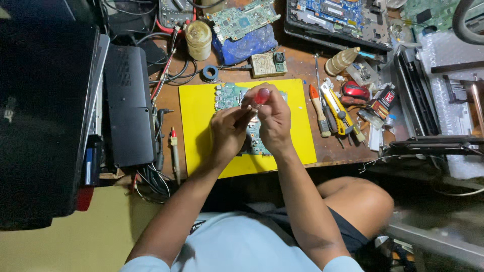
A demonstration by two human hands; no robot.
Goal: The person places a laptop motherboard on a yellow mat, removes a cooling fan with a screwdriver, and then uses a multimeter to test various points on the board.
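Note:
A green circuit board lies on a yellow mat on the wooden bench. Both hands hover over the board's middle. My right hand holds a small tool with a red rounded top between thumb and fingers, raised above the board. My left hand is beside it, its fingers closed toward the tool's lower end, which is hidden between the two hands. Much of the board is covered by the hands.
Right of the mat lie screwdrivers and a yellow utility knife, a red mouse and small bottles. Behind the mat: another circuit board, a jar, an opened laptop chassis. A black laptop cover and cables sit left.

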